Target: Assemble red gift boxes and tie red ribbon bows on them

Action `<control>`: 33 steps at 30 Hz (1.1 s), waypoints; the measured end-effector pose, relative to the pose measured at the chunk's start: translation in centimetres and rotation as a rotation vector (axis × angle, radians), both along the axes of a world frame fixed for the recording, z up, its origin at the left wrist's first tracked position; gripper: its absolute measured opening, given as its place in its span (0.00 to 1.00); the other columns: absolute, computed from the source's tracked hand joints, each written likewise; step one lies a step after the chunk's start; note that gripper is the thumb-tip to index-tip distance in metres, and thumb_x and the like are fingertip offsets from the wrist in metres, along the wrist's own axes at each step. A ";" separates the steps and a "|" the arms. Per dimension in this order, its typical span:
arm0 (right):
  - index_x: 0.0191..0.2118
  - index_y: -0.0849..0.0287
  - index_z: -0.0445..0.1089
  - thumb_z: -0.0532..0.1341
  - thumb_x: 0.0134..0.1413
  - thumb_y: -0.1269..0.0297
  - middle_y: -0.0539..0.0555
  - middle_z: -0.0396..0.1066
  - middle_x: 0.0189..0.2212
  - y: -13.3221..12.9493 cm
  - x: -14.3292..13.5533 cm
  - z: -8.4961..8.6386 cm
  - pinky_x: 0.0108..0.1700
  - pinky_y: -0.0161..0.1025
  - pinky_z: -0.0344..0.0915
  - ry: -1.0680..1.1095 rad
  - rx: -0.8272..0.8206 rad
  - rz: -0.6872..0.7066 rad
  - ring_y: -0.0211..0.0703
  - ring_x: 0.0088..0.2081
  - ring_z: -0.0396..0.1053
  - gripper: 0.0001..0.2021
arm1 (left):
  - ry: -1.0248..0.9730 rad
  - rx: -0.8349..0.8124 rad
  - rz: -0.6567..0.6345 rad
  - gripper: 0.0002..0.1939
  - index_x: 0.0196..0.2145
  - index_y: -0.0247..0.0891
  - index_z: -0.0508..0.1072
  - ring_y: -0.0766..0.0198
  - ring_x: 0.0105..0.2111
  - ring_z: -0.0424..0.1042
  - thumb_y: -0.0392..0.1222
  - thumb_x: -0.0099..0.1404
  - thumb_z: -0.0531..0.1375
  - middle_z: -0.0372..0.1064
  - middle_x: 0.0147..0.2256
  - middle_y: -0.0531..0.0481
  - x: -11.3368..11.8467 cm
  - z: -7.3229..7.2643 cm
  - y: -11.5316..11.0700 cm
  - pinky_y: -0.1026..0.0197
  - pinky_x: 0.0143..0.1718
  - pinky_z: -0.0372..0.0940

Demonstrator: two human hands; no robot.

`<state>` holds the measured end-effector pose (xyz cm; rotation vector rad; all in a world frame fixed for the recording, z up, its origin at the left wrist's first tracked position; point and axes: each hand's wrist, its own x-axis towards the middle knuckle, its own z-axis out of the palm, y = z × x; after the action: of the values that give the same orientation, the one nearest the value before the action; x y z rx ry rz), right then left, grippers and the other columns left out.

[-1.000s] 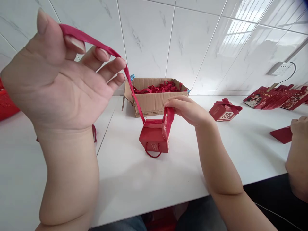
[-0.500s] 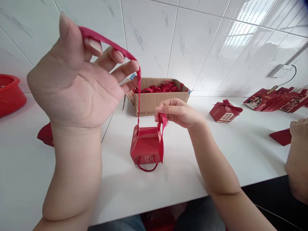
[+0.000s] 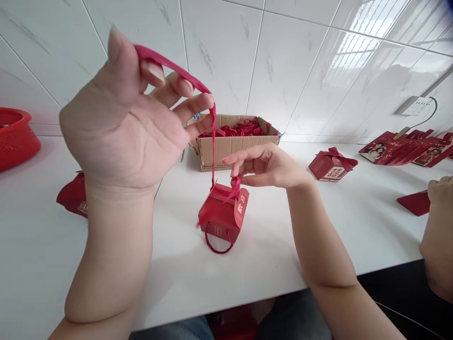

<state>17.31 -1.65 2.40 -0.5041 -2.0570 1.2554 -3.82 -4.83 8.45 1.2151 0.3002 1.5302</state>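
My left hand (image 3: 136, 123) is raised, palm toward me, with a red ribbon (image 3: 177, 72) pinched at the thumb and running across its fingertips. From there the ribbon drops to a small red gift box (image 3: 221, 217) on the table. A twisted red cord handle (image 3: 218, 251) hangs at the box's near side. Just above the box, my right hand (image 3: 267, 165) pinches a looped part of the ribbon between its fingers. The box's top looks closed, and it stands slightly turned.
A cardboard box (image 3: 240, 153) of red ribbons stands by the tiled wall. A finished-looking bow-tied box (image 3: 332, 164) and several red boxes (image 3: 389, 147) lie to the right, near another person's hand (image 3: 440, 203). Left are a red basket (image 3: 17, 141) and another red box (image 3: 72, 194).
My left hand has shifted right. My right hand has turned and lowered, its fingers reshaped on the ribbon. The gift box has rotated and its printed flap has folded over.
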 end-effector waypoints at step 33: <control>0.23 0.58 0.62 0.63 0.55 0.55 0.48 0.69 0.21 -1.4 -3.4 0.6 0.23 0.31 0.63 0.357 -0.163 -0.452 0.31 0.19 0.66 0.16 | 0.156 0.207 -0.204 0.12 0.25 0.38 0.67 0.62 0.36 0.72 0.43 0.66 0.59 0.65 0.29 0.53 0.9 -1.2 0.8 0.55 0.43 0.67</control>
<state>13.93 -3.02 2.99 -0.7155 -1.4504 1.1428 -2.88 -4.03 7.25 1.4848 0.1164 1.3165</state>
